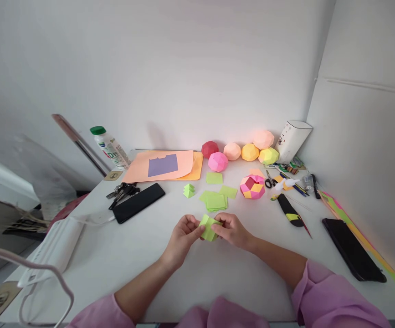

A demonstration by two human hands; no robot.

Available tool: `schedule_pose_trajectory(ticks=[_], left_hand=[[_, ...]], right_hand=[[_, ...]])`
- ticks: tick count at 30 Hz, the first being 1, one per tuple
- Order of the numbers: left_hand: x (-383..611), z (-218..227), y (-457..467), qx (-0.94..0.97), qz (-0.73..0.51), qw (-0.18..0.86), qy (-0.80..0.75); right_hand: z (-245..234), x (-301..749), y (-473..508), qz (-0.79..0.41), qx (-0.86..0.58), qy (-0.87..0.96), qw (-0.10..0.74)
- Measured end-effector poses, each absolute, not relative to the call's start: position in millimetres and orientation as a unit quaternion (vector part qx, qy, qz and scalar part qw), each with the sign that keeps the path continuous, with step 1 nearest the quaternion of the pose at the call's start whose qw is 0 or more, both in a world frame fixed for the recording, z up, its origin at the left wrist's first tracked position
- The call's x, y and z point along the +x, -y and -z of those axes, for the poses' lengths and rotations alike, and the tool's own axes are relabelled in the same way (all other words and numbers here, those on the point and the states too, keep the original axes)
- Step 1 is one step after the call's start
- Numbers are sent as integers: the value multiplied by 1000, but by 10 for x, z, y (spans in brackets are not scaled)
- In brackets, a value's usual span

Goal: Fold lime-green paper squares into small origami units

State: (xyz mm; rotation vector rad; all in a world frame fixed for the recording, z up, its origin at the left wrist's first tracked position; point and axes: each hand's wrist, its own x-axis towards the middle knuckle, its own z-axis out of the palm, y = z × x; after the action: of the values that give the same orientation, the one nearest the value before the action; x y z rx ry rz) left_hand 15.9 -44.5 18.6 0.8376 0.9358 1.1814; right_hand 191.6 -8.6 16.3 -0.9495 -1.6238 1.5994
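"What's the biggest thing?"

"The white table. The left hand and the right hand are close together over it."

"What could go wrong?"

"The pile of green sheets is just past the hands. It could get bumped and slide, because it's so near."

"And the smaller bit?"

"That's the green paper, right between the hands. Each hand pinches one side. I think it could rip if both hands pull, or get a crooked fold if one slips."

"What can hold stuff?"

"The black pouch, well to the right of the right hand. I can't tell what's in it. The white carton is far past the right hand, and its inside is hidden. The white bottle is far past the left hand, off to its left. Its green cap is on, and I can't see if there's drink inside."

"Any little ones?"

"A paper ball with a hole, past the right hand; dark pink shows inside. Then the clear jar, farther right, too small to tell."
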Motion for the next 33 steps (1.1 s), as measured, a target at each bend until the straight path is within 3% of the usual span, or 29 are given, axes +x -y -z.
schedule_pose_trajectory(ticks=[11,33], left_hand=[[135,-186,508,539,-498,578,-356],[151,-240,522,542,-464,516,-473]], right_hand=[[-147,1923,82,-656,-318,609,312],[-239,1918,92,-546,-314,679,378]])
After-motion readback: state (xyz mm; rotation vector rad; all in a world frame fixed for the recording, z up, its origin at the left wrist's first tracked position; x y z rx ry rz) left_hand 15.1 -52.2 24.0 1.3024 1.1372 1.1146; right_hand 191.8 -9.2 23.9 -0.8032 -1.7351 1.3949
